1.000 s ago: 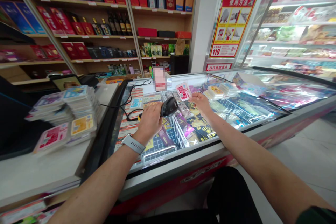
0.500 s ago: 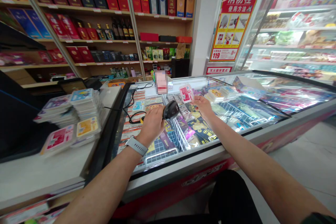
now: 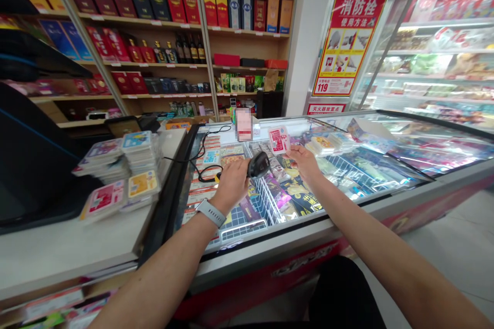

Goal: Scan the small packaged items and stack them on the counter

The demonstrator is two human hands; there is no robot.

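Head view: left hand (image 3: 232, 181) wrapped round handle of black handheld barcode scanner (image 3: 259, 164), head pointing toward right hand. Right hand (image 3: 306, 164) pinching flat clear plastic pack with pink-red label (image 3: 279, 141) at lower right corner; pack raised above glass top of chest freezer (image 3: 270, 250), apart from scanner. Pack probably light, fairly stiff, smooth enough to slip; edge or corner pinch suits, label uncovered. Scanner likely heavier, rigid; best held by handle.
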